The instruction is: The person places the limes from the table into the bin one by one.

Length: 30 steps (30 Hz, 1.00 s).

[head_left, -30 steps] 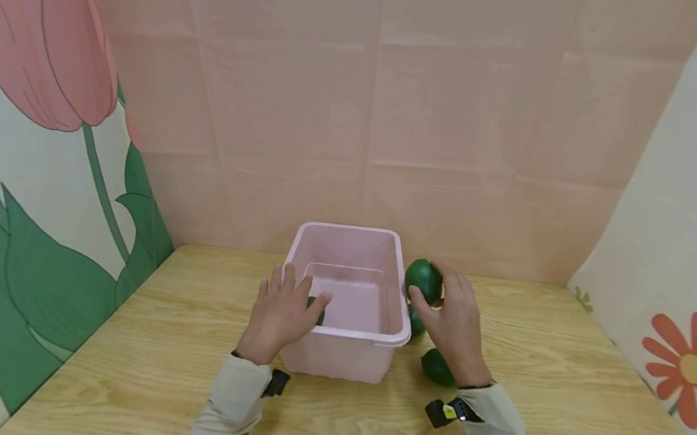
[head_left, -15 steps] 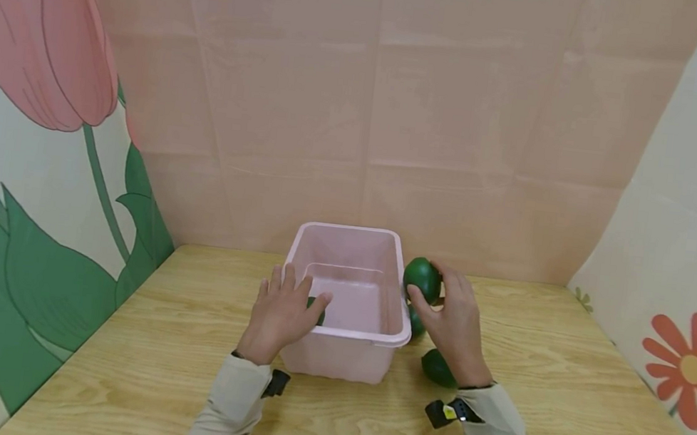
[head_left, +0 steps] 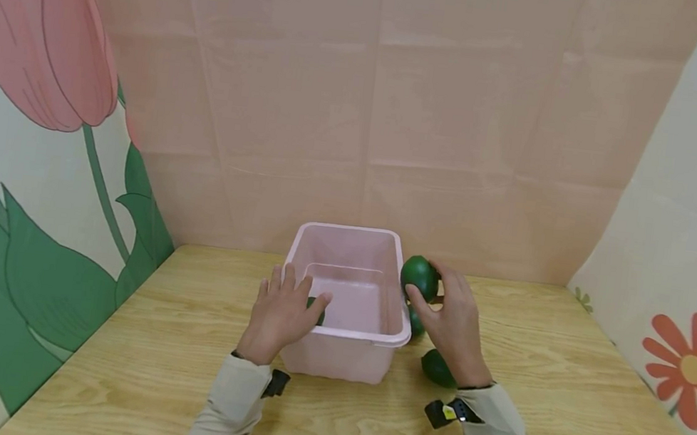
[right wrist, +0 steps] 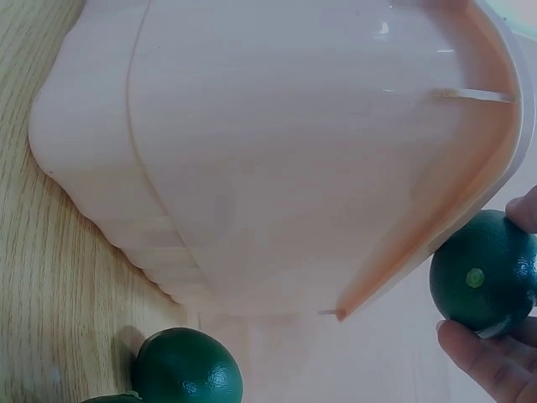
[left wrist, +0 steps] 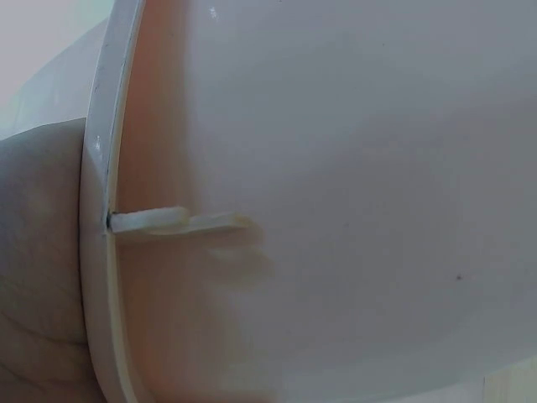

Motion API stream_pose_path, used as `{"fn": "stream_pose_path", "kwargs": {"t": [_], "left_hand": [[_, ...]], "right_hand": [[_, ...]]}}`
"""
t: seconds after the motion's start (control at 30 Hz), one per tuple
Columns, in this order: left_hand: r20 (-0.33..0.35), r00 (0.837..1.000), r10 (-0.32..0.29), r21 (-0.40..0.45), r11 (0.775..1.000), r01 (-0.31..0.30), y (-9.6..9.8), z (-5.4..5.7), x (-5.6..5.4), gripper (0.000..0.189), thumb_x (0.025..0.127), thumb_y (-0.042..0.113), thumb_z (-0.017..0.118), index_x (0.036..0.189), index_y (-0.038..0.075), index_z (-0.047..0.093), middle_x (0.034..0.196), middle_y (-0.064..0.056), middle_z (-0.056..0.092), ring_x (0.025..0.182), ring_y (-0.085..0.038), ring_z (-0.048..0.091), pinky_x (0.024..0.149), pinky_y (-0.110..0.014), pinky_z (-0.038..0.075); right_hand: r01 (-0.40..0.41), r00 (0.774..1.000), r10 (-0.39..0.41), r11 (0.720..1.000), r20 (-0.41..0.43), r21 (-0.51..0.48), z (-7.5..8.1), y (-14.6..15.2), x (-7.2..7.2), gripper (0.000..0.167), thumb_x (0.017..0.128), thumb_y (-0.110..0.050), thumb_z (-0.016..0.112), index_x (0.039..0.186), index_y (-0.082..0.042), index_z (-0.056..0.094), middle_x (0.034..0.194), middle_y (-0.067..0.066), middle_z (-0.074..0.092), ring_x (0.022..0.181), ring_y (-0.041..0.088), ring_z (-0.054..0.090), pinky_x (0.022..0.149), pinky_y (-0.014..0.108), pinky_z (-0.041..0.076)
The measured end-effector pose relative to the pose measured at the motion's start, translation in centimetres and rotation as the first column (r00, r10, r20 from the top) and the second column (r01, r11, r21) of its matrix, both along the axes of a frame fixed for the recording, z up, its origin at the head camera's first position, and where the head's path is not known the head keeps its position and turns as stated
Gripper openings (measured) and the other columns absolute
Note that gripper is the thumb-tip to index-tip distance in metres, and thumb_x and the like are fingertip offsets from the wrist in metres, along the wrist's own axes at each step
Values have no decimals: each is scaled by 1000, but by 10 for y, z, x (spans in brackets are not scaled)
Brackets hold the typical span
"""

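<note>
My right hand (head_left: 455, 324) pinches a dark green lime (head_left: 419, 278) between thumb and fingers, right at the right rim of a pink plastic box (head_left: 335, 356). In the right wrist view the held lime (right wrist: 480, 267) overlaps the rim and shows a pale stem scar. My left hand (head_left: 283, 316) lies with fingers spread over the near left corner of the box, its skin against the rim in the left wrist view. Partly hidden behind its thumb, another lime (head_left: 319, 317) sits inside the box.
Against the box's right side is one lime (head_left: 416, 324), partly covered by my right hand. Nearer to me, another lime (head_left: 437, 366) lies on the wooden table (head_left: 130, 379). A pinkish sheet (head_left: 463, 116) hangs behind, with flower-printed panels at both sides.
My right hand's fingers have shifted the held lime slightly left and up, so that it now overlaps the box's rim. The left hand and the box have not moved.
</note>
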State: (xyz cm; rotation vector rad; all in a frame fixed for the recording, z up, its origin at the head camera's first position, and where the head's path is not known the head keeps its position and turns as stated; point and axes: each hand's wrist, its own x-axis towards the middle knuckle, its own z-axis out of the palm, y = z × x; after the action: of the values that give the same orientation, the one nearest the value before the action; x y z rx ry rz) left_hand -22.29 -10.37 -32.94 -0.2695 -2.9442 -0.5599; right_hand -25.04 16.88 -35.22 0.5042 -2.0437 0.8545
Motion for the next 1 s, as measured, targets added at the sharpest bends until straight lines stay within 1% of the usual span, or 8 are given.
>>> {"fn": "stream_pose_path", "kwargs": {"t": [0.1,0.33,0.63,1.0], "left_hand": [[2,1000,-2,0,1000,2,0,0,0,66,105,52,37,153,6,40,162,-27,17,150,-46,5,119,-61,9],[4,1000,-1,2,1000,1,0,1,1,66,105,51,37,152,6,41,162,-28,17,150,-47,6,119,-61,10],[7,1000,2,3,1000,-2,0,0,1,67,105,52,37,153,6,40,162,-27,16,150,-46,4,119,-61,9],[-13,1000,-5,0,1000,5,0,0,2,66,105,52,37,152,5,42,162,-27,18,150,-47,7,118,-62,10]], "right_hand": [[-8,1000,8,1000,-1,-5,0,0,0,54,85,-16,81,129,4,59,114,19,63,93,28,62,63,44,59],[-21,1000,21,1000,3,0,1,0,-1,53,86,-16,81,130,3,59,116,17,63,94,27,62,63,39,59],[-43,999,43,999,-2,-2,1,0,-1,53,86,-14,80,130,3,58,117,17,63,95,27,63,63,37,60],[-69,998,69,998,-12,-4,2,-1,-1,53,85,-12,81,130,2,58,117,16,64,98,27,64,64,35,59]]}}
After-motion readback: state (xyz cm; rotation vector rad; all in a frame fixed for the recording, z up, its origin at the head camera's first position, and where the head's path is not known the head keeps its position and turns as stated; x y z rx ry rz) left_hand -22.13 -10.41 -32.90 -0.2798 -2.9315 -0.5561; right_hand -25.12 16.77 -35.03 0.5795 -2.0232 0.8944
